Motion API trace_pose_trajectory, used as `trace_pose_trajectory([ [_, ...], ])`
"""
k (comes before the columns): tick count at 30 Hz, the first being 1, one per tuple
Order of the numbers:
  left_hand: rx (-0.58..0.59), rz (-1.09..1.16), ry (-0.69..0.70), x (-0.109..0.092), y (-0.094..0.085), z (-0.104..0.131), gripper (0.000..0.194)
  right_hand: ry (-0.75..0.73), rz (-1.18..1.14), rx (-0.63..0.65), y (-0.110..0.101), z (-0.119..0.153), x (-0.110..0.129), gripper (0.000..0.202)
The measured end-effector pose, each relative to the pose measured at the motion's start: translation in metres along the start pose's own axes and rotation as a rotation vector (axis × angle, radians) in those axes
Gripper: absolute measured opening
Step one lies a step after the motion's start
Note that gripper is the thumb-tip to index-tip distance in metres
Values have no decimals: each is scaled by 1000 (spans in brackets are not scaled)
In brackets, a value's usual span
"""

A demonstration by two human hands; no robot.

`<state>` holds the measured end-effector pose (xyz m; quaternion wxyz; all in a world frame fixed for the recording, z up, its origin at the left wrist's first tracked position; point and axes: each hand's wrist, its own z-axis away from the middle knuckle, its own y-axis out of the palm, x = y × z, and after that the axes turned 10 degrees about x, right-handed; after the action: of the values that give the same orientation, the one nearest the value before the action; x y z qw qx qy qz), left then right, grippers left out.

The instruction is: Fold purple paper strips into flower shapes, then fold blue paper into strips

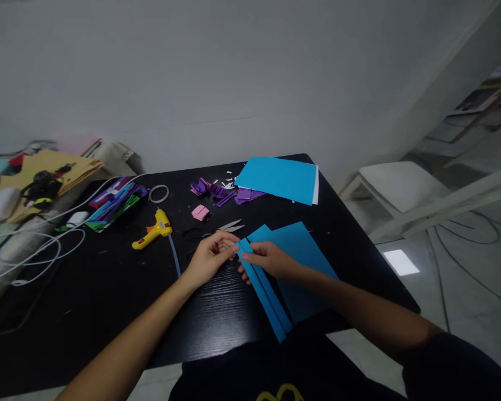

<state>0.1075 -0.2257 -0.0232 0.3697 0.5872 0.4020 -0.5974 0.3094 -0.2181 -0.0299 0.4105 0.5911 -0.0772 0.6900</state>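
Between both hands is a long blue folded paper strip (270, 298), slanting down toward the table's front edge. My left hand (212, 253) pinches its upper end between thumb and fingers. Just below that, my right hand (267, 260) grips the strip, thumb on top and fingers underneath. A larger blue sheet (307, 267) lies on the table to the right, partly covered by my right forearm. Beyond my left hand rest scissors (230, 226) with their blades apart; their handles are dark and hard to make out.
On the black table (121, 312) lie a yellow glue gun (155, 229), a tape roll (158, 194), pink folded paper (200, 212), purple paper pieces (217, 190) and a stack of blue sheets (279, 177). White cables (50, 242) loop at left. A white stool (392, 186) stands right.
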Motion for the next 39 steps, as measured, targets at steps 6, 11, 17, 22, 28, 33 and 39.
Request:
trace_pose_trajectory([
  [6,-24,-21,4,-1,3,0,25,-123,124,-119,-2,-2,-1,33],
  [11,-36,-8,4,2,5,-1,27,-153,176,-152,-3,-2,3,29],
  [17,-52,-9,27,2,9,1,29,-168,181,-183,-3,-2,6,28],
  [22,-96,-70,104,1,16,4,26,-193,180,-190,-3,-3,8,30],
  [28,-92,-260,215,1,18,7,21,-214,179,-136,-7,-1,13,28],
  [33,-77,-422,365,0,13,8,24,-230,164,-111,-10,0,12,27],
  [39,-51,-594,485,1,7,10,20,-229,150,-93,-9,2,10,21],
])
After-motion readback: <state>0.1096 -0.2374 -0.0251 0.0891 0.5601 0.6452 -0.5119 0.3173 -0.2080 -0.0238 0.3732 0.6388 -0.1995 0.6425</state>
